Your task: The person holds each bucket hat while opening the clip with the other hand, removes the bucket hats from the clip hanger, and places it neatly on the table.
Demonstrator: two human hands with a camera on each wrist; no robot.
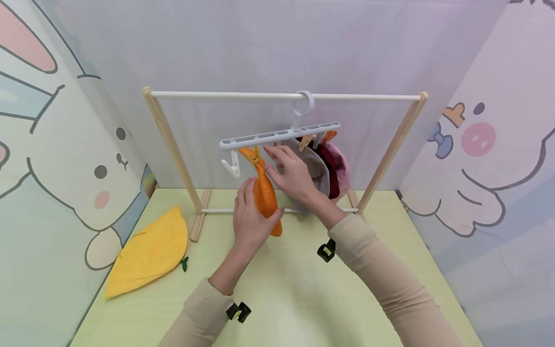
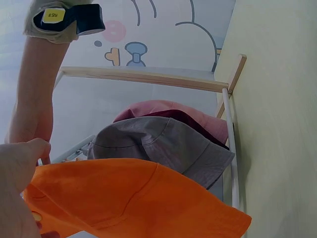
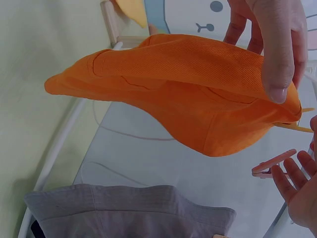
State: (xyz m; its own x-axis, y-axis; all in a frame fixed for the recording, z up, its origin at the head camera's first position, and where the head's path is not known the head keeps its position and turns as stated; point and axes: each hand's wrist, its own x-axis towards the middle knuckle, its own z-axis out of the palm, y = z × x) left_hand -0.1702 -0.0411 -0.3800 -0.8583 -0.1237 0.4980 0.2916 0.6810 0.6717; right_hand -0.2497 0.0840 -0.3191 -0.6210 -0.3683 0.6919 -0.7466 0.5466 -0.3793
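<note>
An orange bucket hat (image 1: 265, 193) hangs from the grey clip hanger (image 1: 260, 139), its edge caught in a yellow clothespin (image 1: 257, 155). My left hand (image 1: 253, 217) holds this hat, thumb on one side and fingers on the other, as the right wrist view shows. Just right of the yellow clothespin, below the hanger bar, is my right hand (image 1: 292, 176), fingers loosely bent and holding nothing. Its fingertips are close to a pink clothespin (image 3: 272, 163). Behind that hand hang a grey hat (image 2: 158, 144), a dark red hat (image 1: 327, 164) and a pink hat (image 1: 342, 168).
The hanger hooks over the white top rail (image 1: 217, 95) of a wooden-sided rack (image 1: 171, 144). A white clothespin (image 1: 231, 165) dangles at the hanger's left end. On the table (image 1: 277, 299), left of the rack, lies a yellow hat (image 1: 151, 253) with a green leaf tag.
</note>
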